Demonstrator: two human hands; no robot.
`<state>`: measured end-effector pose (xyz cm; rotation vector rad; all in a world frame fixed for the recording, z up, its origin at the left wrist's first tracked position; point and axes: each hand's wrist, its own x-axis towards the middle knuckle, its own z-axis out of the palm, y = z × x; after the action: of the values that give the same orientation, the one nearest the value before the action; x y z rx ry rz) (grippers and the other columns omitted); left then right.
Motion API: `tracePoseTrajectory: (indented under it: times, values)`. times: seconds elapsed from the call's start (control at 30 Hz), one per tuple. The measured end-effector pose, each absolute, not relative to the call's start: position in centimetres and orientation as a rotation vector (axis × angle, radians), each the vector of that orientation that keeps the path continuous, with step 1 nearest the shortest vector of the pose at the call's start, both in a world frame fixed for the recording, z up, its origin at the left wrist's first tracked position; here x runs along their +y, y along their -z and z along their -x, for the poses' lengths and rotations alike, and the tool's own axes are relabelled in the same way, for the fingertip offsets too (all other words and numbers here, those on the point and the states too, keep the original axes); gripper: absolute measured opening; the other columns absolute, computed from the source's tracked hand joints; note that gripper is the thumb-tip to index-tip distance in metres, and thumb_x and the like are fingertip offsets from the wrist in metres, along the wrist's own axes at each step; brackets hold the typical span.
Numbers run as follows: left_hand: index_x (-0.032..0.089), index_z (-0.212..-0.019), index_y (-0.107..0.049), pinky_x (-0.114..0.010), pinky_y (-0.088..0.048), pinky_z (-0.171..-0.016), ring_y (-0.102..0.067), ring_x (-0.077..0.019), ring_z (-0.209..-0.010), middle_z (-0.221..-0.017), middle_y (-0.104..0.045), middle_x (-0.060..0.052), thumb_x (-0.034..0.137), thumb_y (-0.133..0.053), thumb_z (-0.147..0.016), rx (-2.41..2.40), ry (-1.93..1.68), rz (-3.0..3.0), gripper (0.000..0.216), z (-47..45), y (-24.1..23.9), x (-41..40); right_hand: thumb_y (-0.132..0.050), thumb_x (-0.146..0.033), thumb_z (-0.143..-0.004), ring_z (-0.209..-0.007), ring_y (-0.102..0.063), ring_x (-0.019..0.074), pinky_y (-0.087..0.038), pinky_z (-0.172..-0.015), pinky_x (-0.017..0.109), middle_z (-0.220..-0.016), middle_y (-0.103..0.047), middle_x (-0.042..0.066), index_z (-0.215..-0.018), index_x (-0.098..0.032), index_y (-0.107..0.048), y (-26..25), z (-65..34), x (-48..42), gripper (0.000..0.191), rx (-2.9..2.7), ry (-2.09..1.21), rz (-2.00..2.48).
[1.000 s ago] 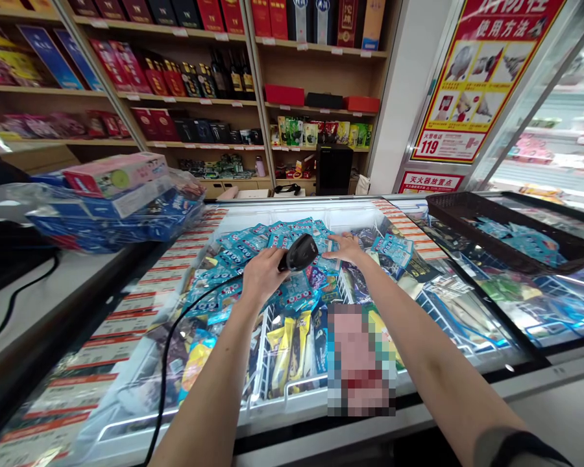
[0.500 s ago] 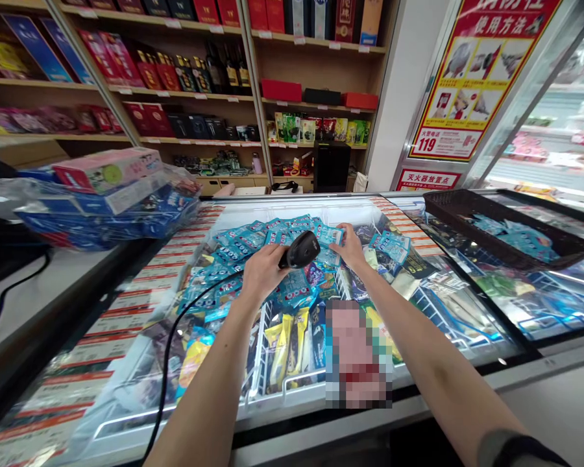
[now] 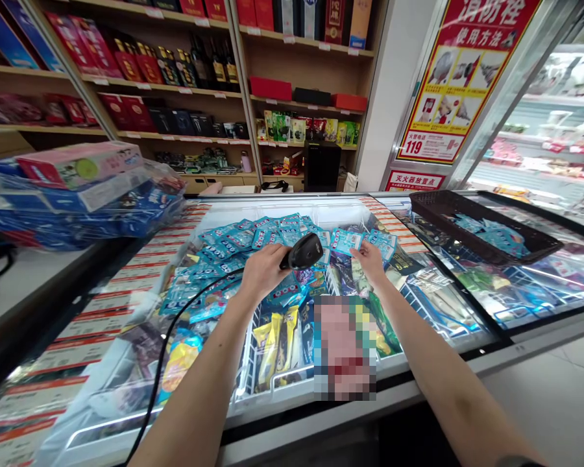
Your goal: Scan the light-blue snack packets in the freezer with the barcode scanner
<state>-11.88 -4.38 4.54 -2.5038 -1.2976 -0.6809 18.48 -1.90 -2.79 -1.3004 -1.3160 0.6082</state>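
A black plastic handheld scanner (image 3: 305,251) is gripped in the left hand (image 3: 265,269). A flat, light-blue printed packet (image 3: 343,242) is pinched by its edge in the right hand (image 3: 371,263), over the white-walled chest freezer (image 3: 246,209). In the freezer, similar packets (image 3: 224,246) are heaped beyond long yellow wrappers (image 3: 270,347); more blue packets (image 3: 491,235) are held in a dark-brown rectangular basket (image 3: 545,245), to the right.

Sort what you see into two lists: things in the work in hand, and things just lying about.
In the work:
scanner, in the left hand
packet, in the right hand
probably the blue heap
perhaps the crate

Lying about:
pink box
yellow packs
wine bottles
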Motion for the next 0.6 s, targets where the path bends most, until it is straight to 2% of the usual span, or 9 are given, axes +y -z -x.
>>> tracePoseTrajectory:
  times: [0.27, 0.6]
  values:
    - [0.021, -0.11, -0.057, -0.031, -0.046, -0.072, -0.059, -0.0238, -0.098, -0.1, -0.064, -0.006, 0.028, -0.059, -0.076, -1.24, 0.615, 2.597, 0.035, 10.5, -4.5, -4.8, -0.056, -0.047, -0.074, -0.076, -0.062, 0.0201, -0.056, -0.072, 0.039, -0.082, -0.066, 0.003, -0.092, -0.022, -0.061, 3.4, -18.4, -1.8, 0.032, -1.295, -0.602, 1.284]
    - [0.022, -0.112, -0.055, -0.03, -0.045, -0.07, -0.059, -0.023, -0.095, -0.1, -0.064, -0.005, 0.031, -0.058, -0.078, -1.224, 0.587, 2.616, 0.035, 9.4, -4.4, -5.1, -0.056, -0.049, -0.074, -0.075, -0.06, 0.0201, -0.057, -0.074, 0.04, -0.076, -0.063, 0.002, -0.087, -0.022, -0.062, 3.2, -18.4, -1.9, 0.03, -1.282, -0.633, 1.207]
